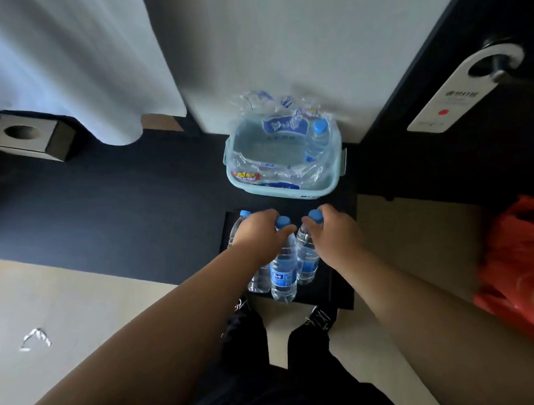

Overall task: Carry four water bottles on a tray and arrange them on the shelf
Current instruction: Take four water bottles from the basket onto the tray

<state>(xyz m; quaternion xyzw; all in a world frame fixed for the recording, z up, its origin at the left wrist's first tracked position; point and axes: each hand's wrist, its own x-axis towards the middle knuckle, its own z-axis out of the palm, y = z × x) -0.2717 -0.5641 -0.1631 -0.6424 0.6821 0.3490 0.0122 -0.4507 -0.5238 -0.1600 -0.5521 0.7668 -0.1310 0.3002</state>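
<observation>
A black tray (338, 285) lies on the floor in front of my feet. Clear water bottles with blue caps stand on it. My left hand (260, 232) grips the neck of the middle bottle (284, 270), and partly hides another bottle (238, 224) at the tray's left and one (257, 283) under my wrist. My right hand (334, 233) is closed around the top of the right bottle (306, 262). All these bottles stand upright on the tray.
A pale green basket (278, 189) beyond the tray holds torn plastic wrap and one more bottle (319, 137). A red plastic bag (517, 262) lies at the right. A door with a hanging tag (457, 91) is far right; a white curtain (76, 56) hangs at left.
</observation>
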